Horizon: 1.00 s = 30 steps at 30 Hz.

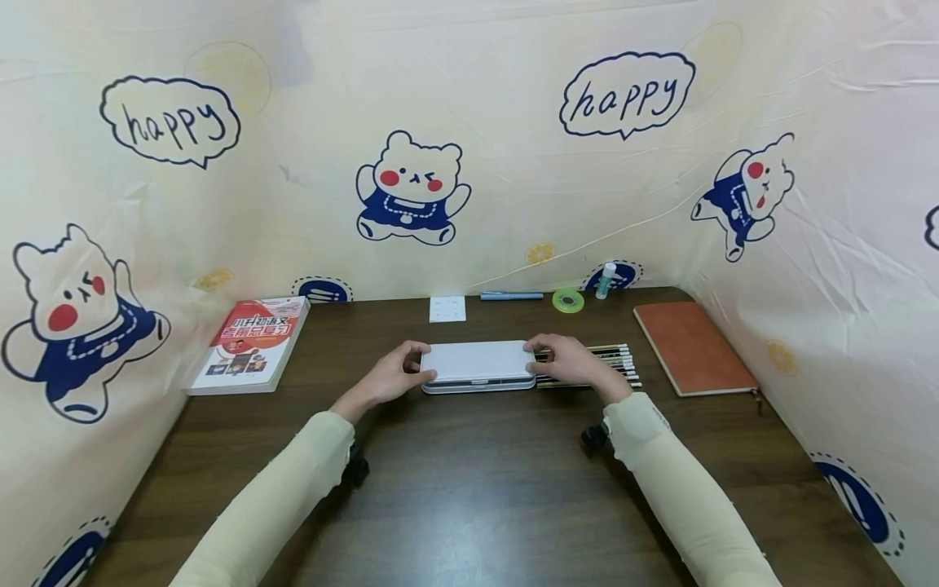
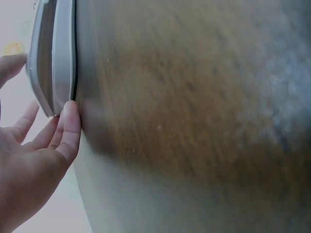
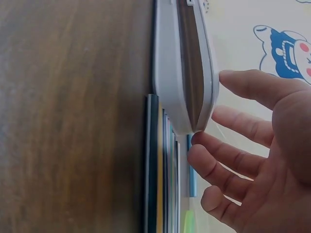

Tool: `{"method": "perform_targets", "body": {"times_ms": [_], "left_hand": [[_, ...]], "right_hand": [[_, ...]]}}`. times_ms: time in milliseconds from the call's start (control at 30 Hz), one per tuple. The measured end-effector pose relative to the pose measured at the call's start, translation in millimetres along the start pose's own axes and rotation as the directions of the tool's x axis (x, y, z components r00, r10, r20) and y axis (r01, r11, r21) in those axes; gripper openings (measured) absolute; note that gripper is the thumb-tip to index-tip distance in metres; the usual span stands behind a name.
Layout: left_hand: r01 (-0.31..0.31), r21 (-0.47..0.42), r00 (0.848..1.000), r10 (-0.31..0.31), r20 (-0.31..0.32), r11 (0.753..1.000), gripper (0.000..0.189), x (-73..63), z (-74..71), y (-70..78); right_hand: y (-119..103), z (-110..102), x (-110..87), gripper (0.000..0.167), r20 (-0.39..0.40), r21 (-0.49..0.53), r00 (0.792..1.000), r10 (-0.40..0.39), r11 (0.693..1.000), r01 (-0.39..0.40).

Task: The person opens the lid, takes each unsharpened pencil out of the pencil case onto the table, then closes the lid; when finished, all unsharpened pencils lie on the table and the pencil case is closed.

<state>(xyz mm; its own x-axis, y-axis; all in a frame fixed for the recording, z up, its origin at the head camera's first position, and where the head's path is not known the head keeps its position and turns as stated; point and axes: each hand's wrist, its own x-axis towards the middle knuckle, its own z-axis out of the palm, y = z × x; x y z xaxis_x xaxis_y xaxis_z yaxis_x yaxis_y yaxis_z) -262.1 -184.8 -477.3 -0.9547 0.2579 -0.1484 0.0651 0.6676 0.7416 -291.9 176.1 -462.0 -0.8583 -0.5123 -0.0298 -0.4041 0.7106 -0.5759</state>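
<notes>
A white pencil case (image 1: 478, 361) lies near the middle of the table, its lid slightly raised along the front. At its left end, my left hand (image 1: 396, 372) grips it; in the left wrist view the thumb touches the lid and fingertips touch the lower shell. My right hand (image 1: 568, 361) holds the right end, with the thumb on the lid (image 3: 208, 68) and the other fingers curved by the corner. Several pencils (image 1: 619, 363) lie side by side just right of the case, partly under the right hand. The case's inside is mostly hidden.
Along the back stand or lie a white card (image 1: 447, 309), a blue pen (image 1: 511, 296), green tape (image 1: 568, 301) and a glue stick (image 1: 606, 280). A book (image 1: 249, 346) lies at left, a brown notebook (image 1: 693, 346) at right. Patterned cloth (image 1: 513, 98) surrounds the table.
</notes>
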Motion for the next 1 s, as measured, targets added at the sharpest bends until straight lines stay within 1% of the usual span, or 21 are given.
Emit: {"method": "perform_targets", "body": {"times_ms": [167, 300, 433, 667, 833, 1000], "left_hand": [[-0.037, 0.051, 0.999, 0.037, 0.002, 0.998, 0.057, 1.2, 1.3, -1.3], [-0.048, 0.055, 0.999, 0.048, 0.001, 0.997, 0.056, 0.6, 2.3, -0.4], [-0.046, 0.046, 0.999, 0.046, 0.001, 0.998, 0.056, 1.6, 2.3, -0.7], [-0.039, 0.051, 0.999, 0.040, -0.006, 0.998, 0.057, 0.6, 2.4, 1.3], [-0.041, 0.076, 0.999, 0.042, -0.012, 0.996, 0.058, 3.5, 3.2, -1.2], [-0.034, 0.094, 0.999, 0.036, -0.011, 0.995, 0.062, 2.6, 3.8, -1.5]], "right_hand": [[1.1, 5.4, 0.3, 0.042, 0.003, -0.049, 1.000, 0.010, 0.999, -0.010], [0.5, 7.0, 0.0, 0.044, -0.005, -0.056, 1.000, 0.018, 0.998, -0.019], [-1.0, 7.3, 0.0, 0.045, -0.010, -0.051, 1.000, 0.027, 0.998, -0.028], [-1.5, 7.6, 1.0, 0.046, -0.024, -0.099, 0.999, 0.023, 0.995, -0.025], [-1.1, 8.7, 1.8, 0.046, -0.018, -0.111, 0.999, 0.028, 0.993, -0.030], [-0.7, 8.7, 1.3, 0.047, -0.007, -0.115, 1.000, 0.025, 0.993, -0.025]]}}
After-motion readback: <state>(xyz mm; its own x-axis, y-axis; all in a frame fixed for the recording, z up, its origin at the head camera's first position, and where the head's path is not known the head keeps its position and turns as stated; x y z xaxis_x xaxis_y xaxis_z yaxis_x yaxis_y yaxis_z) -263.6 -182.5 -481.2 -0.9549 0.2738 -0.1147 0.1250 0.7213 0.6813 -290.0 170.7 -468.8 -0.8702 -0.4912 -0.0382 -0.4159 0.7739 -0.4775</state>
